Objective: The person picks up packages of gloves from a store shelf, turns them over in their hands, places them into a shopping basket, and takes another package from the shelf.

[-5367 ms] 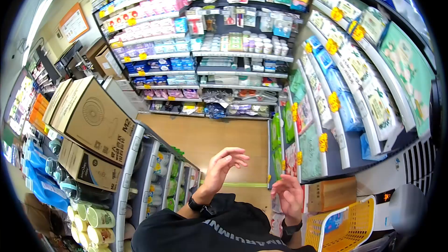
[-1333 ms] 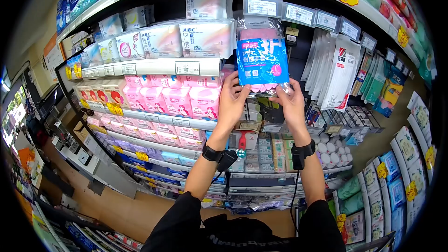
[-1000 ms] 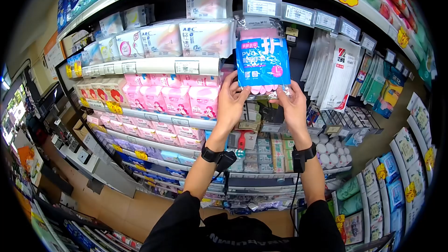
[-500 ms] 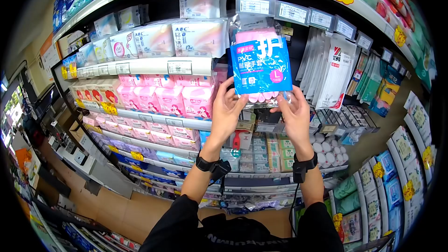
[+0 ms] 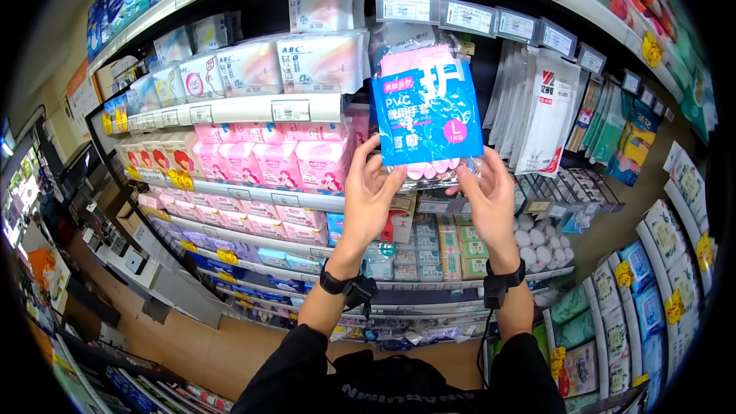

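A clear pack of pink PVC gloves with a blue label marked "L" is held up in front of the shelves, slightly tilted. My left hand pinches its lower left corner, the thumb on the front. At the lower right corner, my right hand grips it the same way. Pink glove fingertips show below the label. Behind the pack's top edge hangs another clear package, mostly covered. Dark bands sit on both wrists.
White ABC packs line the shelf on the left, above pink packs. White packets hang on hooks to the right. Price tags run above. A side shelf at the right holds wipes-like packs.
The glove pack has come slightly closer and tilts a little more, its label looking larger. Both hands keep hold of its lower corners. The view has shifted slightly.
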A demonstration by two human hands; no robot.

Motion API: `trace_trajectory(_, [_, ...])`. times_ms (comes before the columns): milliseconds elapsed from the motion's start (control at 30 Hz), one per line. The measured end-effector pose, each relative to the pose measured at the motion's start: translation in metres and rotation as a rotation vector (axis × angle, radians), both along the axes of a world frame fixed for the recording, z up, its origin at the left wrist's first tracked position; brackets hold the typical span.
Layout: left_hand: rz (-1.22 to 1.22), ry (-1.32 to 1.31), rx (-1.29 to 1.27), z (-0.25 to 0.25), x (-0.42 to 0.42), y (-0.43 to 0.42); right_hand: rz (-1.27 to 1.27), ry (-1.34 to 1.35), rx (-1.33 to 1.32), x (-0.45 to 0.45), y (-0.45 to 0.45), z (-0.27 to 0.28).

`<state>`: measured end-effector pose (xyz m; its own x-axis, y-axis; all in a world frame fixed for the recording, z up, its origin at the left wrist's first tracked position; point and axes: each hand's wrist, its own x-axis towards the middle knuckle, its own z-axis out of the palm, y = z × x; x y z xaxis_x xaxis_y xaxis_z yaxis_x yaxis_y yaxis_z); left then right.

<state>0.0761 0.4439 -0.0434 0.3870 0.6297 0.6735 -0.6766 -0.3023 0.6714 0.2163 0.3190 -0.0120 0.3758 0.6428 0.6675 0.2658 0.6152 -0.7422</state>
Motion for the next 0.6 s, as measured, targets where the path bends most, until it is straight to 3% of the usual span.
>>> trace_trajectory(600, [0.045, -0.074, 0.018, 0.014, -0.019, -0.039, 0.033, 0.007, 0.007, -0.008, -0.024, 0.002])
